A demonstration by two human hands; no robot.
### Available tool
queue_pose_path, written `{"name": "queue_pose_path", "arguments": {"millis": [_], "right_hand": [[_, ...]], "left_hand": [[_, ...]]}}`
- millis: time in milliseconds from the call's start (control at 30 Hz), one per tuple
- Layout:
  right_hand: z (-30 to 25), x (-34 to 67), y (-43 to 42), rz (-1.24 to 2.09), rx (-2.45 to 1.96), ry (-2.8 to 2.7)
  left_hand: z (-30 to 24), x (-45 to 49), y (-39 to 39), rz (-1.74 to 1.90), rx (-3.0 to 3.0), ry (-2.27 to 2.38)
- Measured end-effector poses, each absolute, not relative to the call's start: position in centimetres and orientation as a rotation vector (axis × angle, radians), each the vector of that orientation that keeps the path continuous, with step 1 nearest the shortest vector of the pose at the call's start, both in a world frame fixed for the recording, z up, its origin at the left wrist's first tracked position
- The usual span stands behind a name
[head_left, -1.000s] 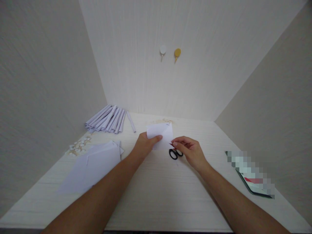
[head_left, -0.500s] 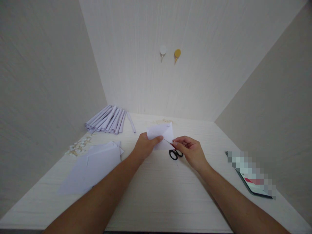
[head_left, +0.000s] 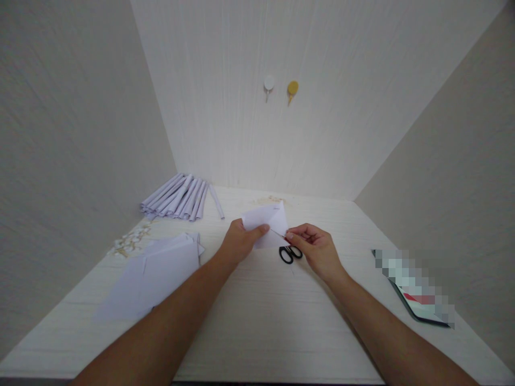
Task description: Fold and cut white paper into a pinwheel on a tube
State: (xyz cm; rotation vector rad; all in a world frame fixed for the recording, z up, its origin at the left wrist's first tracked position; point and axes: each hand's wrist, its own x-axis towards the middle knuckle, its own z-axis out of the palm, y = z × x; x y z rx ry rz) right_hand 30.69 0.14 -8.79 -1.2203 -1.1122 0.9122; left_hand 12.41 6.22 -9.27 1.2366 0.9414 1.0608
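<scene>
My left hand (head_left: 239, 241) grips a small sheet of white paper (head_left: 269, 215) at its left side, thumb on top and fingers hidden behind. The paper is raised over the table. In my right hand (head_left: 319, 251), a slim pointed tool with a red grip (head_left: 287, 239) is pinched between thumb and fingers. Its thin tip points left across the paper, close to my left thumb; whether it touches the sheet I cannot tell. Black-handled scissors (head_left: 286, 255) lie just below the paper, their blades hidden by it.
Several rolled paper tubes (head_left: 177, 198) are piled at the back left, with one loose tube (head_left: 216, 201) beside them. Larger white sheets (head_left: 161, 273) lie at the left. A dark-edged flat device (head_left: 418, 316), partly pixelated, rests at the right. Walls enclose the table on three sides.
The paper's right edge has shifted very slightly to the right. Both hands stay almost where they were, still holding the paper and the pointed tool.
</scene>
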Motion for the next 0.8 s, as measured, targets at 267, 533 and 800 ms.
{"name": "queue_pose_path", "arguments": {"millis": [267, 533, 800], "right_hand": [[-8.84, 30.62, 0.22, 0.944, -1.173, -1.071], [-8.98, 30.73, 0.23, 0.959, -1.149, -1.085], [-9.07, 30.68, 0.35, 0.967, -1.128, -1.078]], "left_hand": [[-9.48, 12.43, 6.34, 1.055, 1.243, 0.938], [-9.55, 12.45, 6.48, 1.072, 1.26, 0.935], [-9.21, 12.44, 6.15, 1.056, 1.272, 0.931]]}}
